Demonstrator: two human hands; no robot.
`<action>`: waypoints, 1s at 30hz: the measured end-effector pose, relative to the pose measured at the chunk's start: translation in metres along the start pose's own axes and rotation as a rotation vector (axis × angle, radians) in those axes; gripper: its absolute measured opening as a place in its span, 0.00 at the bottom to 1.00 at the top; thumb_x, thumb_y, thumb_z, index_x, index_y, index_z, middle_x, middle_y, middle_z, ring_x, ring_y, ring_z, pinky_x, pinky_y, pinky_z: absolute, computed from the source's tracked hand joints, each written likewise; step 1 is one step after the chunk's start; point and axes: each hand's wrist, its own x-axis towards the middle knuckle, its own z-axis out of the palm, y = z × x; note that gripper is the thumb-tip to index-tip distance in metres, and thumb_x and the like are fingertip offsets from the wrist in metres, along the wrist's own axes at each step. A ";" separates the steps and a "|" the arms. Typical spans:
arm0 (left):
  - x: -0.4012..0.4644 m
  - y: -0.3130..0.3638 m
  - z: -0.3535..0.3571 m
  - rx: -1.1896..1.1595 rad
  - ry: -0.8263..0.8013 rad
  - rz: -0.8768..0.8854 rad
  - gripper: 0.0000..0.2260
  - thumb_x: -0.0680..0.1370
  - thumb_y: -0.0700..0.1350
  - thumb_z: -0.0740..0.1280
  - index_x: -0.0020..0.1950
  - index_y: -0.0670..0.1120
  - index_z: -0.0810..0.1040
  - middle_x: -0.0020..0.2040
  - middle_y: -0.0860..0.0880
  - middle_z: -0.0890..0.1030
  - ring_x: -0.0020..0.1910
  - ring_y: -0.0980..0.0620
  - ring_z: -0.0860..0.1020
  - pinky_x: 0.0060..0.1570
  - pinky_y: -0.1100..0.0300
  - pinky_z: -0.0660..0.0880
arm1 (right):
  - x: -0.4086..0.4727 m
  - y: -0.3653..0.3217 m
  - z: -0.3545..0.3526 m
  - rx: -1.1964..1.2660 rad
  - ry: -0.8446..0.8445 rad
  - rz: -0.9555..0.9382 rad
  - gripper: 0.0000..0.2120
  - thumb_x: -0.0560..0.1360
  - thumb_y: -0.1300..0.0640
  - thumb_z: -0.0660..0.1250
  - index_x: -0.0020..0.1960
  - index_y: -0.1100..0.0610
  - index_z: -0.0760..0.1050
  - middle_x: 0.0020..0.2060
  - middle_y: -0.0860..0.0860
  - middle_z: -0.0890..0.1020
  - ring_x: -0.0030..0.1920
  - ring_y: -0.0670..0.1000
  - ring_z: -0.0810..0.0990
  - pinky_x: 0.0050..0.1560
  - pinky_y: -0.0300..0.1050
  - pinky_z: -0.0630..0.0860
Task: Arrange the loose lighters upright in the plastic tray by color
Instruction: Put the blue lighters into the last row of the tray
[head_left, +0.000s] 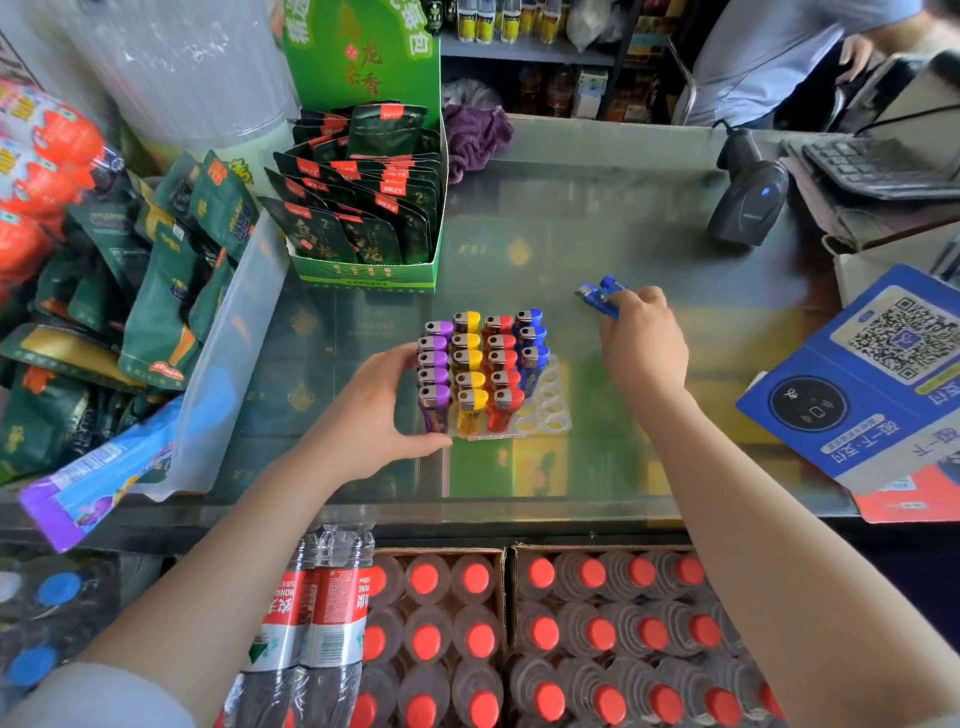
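I see the clear plastic tray (545, 415) on the glass table (623, 218), its lighters upright in colour rows: purple (435, 374), yellow (469, 364), red (503, 364), blue (531, 345). My left hand (379, 410) cups the tray's side, fingers spread. My right hand (641, 338) pinches two blue lighters (602, 296) beyond the tray.

This is a small shop. The glass bench (597, 208) carries a barcode scanner (748, 200), a QR payment sign (872, 374) and a box of tea packets (363, 208). Crates of bottles (571, 634) stand below, shelves (524, 47) behind.
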 end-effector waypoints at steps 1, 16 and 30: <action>0.002 0.001 -0.001 0.016 -0.018 -0.009 0.37 0.64 0.51 0.75 0.68 0.51 0.61 0.68 0.51 0.66 0.64 0.54 0.64 0.61 0.56 0.61 | 0.001 0.000 -0.001 -0.021 -0.009 -0.005 0.10 0.76 0.63 0.57 0.55 0.62 0.74 0.54 0.60 0.73 0.49 0.61 0.74 0.36 0.46 0.66; -0.006 0.009 -0.008 0.072 -0.030 -0.048 0.39 0.62 0.53 0.76 0.68 0.50 0.62 0.68 0.50 0.67 0.66 0.51 0.64 0.62 0.53 0.63 | -0.071 -0.016 -0.030 0.947 -0.088 -0.044 0.03 0.74 0.64 0.63 0.44 0.58 0.73 0.28 0.46 0.76 0.25 0.43 0.69 0.32 0.37 0.69; -0.018 0.013 -0.002 0.019 0.030 -0.049 0.35 0.65 0.51 0.75 0.68 0.50 0.64 0.68 0.49 0.68 0.66 0.50 0.65 0.63 0.53 0.62 | -0.095 -0.021 -0.013 0.712 -0.145 -0.294 0.09 0.68 0.63 0.72 0.37 0.57 0.72 0.31 0.45 0.75 0.31 0.40 0.73 0.32 0.29 0.67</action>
